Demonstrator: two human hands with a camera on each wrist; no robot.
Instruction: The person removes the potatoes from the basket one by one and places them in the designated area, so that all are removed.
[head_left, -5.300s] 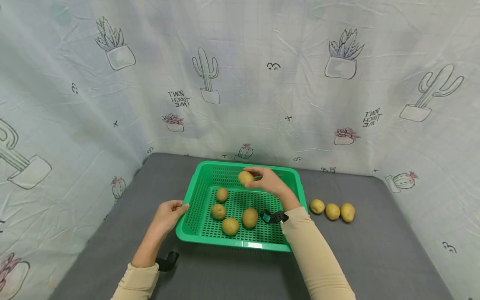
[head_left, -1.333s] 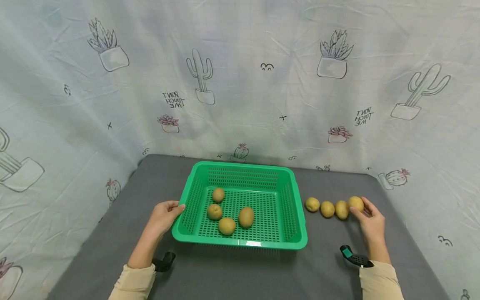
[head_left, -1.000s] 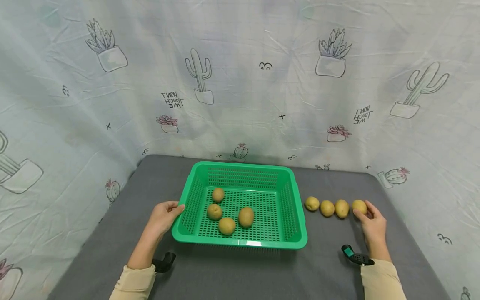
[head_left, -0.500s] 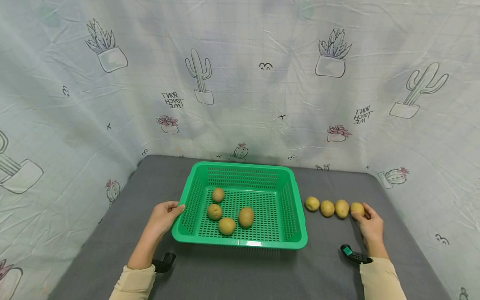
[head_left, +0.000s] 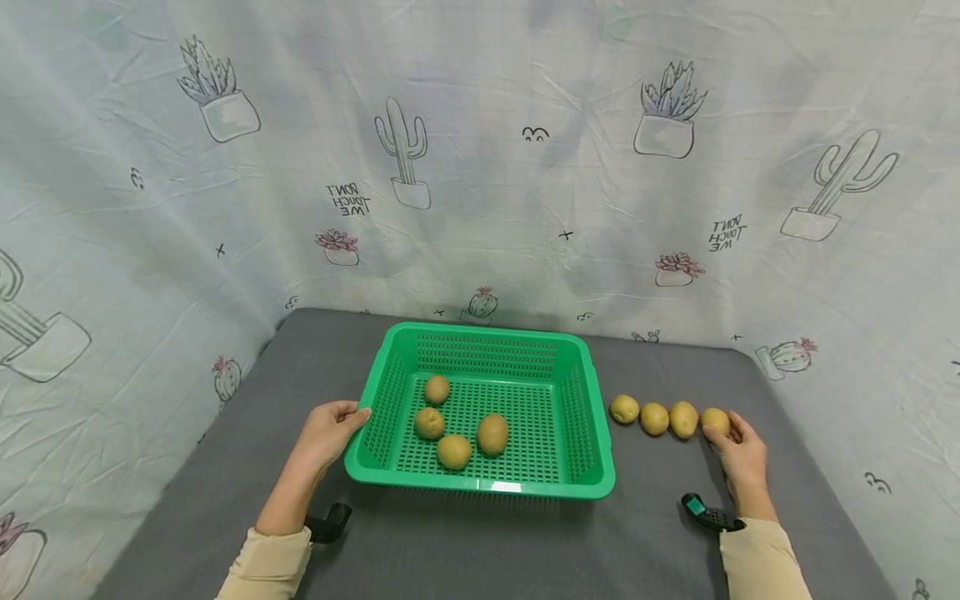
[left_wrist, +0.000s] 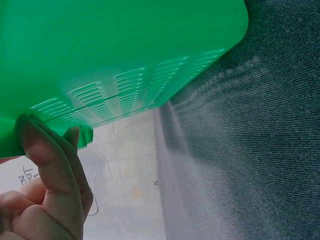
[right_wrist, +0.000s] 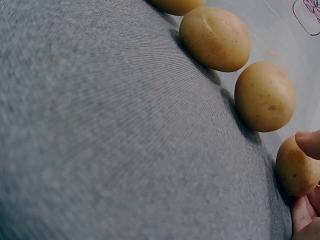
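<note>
My left hand (head_left: pixel 327 431) grips the left rim of a green plastic basket (head_left: pixel 480 483); in the left wrist view its fingers (left_wrist: pixel 55 160) curl under that rim. Inside the basket lie several potatoes, among them a larger one (head_left: pixel 492 435) and one near the front (head_left: pixel 453 452). On the right, my right hand (head_left: pixel 742 454) holds a potato (head_left: pixel 715 421) between thumb and fingers, down on the grey cloth. This potato (right_wrist: pixel 296 167) ends a row with three others: the nearest (head_left: pixel 683 419), a middle one (head_left: pixel 655 418) and one closest to the basket (head_left: pixel 624 409).
Grey cloth (head_left: pixel 480 550) covers the table. A pale curtain (head_left: pixel 480 167) printed with cacti stands behind it and along both sides. Each wrist carries a black strap, such as the right one (head_left: pixel 712 515).
One potato went from the basket to the right end of the row in my right hand. Over the last second it shifted slightly closer to its neighbour. My left hand stayed on the rim.
</note>
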